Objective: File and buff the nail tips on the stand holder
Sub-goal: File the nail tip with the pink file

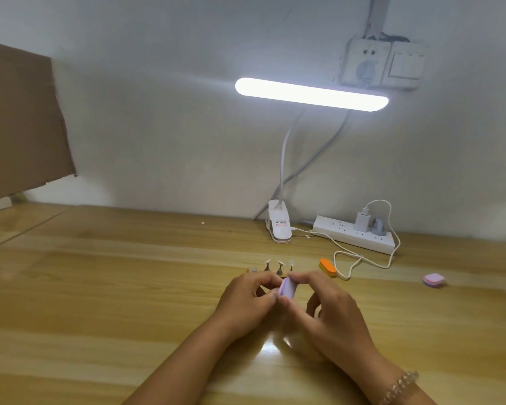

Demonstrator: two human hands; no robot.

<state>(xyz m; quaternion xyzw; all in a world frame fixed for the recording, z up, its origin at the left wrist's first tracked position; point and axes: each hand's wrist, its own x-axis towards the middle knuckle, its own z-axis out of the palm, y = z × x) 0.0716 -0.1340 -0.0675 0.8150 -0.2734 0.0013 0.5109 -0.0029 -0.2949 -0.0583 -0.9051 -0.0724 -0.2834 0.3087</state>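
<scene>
Head view: left hand [245,298] and right hand [326,309] both pinched a lilac buffer block [287,287], grips closed on it, near the stand holder [275,269] on the table [100,287].

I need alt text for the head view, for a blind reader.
The right hand pinches a purple buffer block against the curled fingers of the left hand, above a wooden table. Behind stand nail tips on a stand holder, with an orange buffer block to their right and a lit clip lamp beyond.
</scene>
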